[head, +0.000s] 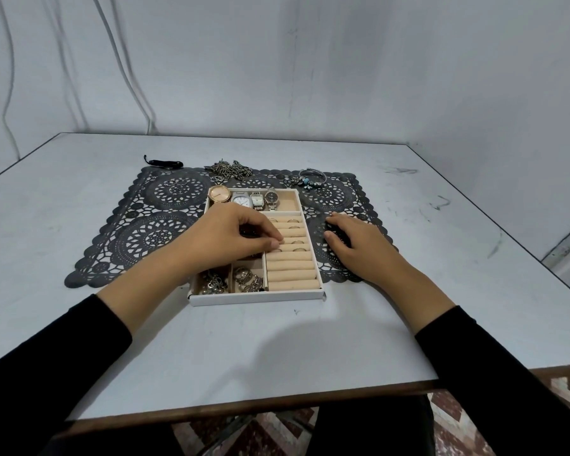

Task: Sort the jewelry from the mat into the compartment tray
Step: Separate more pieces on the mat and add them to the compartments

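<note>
Left hand [241,235]: fingers curled, apparently pinching small silver ring [277,249] against beige velvet rolls [292,266] of white compartment tray [257,299].
Right hand [352,248]: relaxed, empty, resting on black lace mat [139,232].
Risk: ring, half-seated, may pop out, nudging neighbouring rings [298,249] loose.

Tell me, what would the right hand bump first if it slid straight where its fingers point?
Probably the tray, at its right wall near the watches. The right hand rests on the mat beside it, fingers angled that way. Depth is unclear.
</note>
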